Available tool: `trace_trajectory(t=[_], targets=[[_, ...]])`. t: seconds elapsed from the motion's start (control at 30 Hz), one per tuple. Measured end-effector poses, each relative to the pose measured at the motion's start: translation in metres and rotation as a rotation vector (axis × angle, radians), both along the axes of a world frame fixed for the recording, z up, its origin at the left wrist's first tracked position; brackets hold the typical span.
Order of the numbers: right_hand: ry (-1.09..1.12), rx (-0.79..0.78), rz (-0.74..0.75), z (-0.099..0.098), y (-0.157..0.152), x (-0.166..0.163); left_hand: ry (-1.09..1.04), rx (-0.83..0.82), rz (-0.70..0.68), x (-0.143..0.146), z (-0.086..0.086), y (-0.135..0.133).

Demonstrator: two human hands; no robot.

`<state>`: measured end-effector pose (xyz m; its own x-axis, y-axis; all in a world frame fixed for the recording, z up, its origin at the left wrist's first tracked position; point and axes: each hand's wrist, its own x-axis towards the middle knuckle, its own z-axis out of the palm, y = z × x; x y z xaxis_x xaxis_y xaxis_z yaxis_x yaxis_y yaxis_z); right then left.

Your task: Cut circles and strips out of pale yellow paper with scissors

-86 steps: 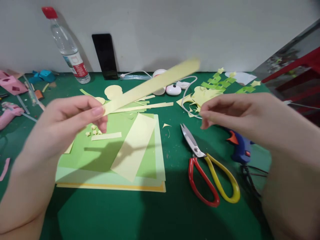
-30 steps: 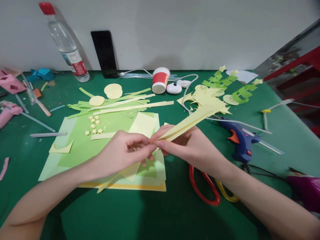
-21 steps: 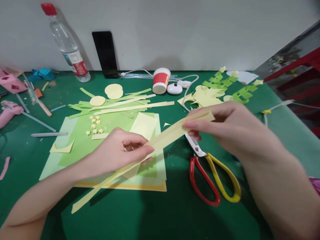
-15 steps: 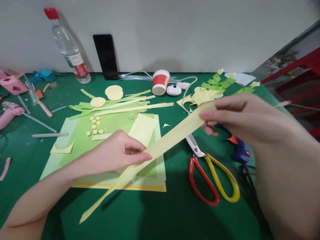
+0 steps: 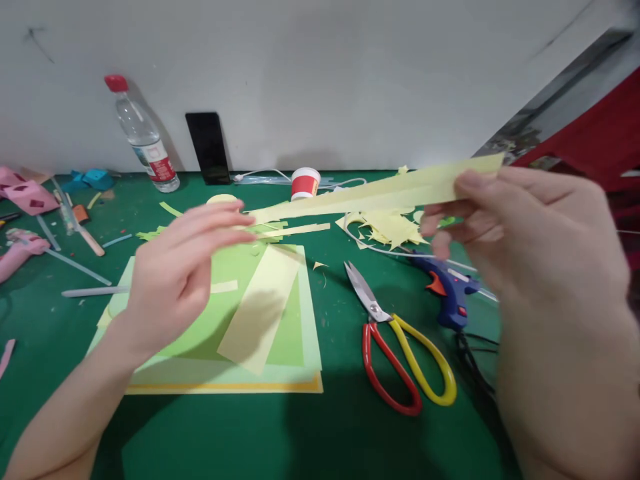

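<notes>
A long pale-yellow paper strip stretches through the air above the table. My right hand pinches it near its right end between thumb and fingers. At the other end is my left hand, its fingers stretched out and slightly blurred. The strip meets those fingertips; whether it runs on behind them is hidden. Below lies a wider pale-yellow paper piece on a stack of green sheets. Scissors with one red and one yellow handle lie partly open between my hands.
A blue glue gun with a dark cord lies at right. Yellow paper scraps, a paper cup, a phone and a water bottle stand or lie toward the wall. Pink paper pieces and sticks are at left.
Both hands have risen, carrying the strip up to a flatter angle. My left hand's fingers have straightened from a pinch. The view has tilted upward.
</notes>
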<state>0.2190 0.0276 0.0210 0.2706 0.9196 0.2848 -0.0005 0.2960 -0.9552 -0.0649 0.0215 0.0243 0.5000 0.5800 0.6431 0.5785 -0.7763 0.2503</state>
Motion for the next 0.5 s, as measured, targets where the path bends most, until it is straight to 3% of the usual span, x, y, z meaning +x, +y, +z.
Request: trace_trajectory(t=[0.07,0.23,0.5], targets=[[-0.067,-0.001,0.09,-0.001,-0.015,-0.017,-0.022,0.051,-0.188,0.019,0.009,-0.011],[-0.257,0.05,0.365,-0.001,-0.043,-0.044,0.012,0.259,-0.132,0.056,0.013,-0.021],[-0.614,0.292,0.409,0.004,-0.055,-0.046,0.023,0.211,-0.182,0.058,0.006,-0.014]])
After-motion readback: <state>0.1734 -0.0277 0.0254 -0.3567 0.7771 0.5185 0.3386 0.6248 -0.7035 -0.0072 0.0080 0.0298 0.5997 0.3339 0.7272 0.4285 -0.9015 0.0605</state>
